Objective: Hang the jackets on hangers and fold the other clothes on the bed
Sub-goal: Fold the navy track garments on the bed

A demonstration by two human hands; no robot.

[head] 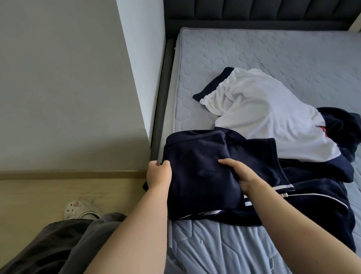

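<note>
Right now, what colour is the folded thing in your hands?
The folded garment is navy blue with white stripes; head view.

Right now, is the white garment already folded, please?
No, the white garment lies crumpled and spread loosely on the mattress.

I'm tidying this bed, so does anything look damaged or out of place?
Near the front edge, the quilted mattress seems to have a small tear with frayed threads, though it is too small to be sure. The white garment lies crumpled on navy clothes, unfolded. The held navy garment overhangs the bed's side.
</note>
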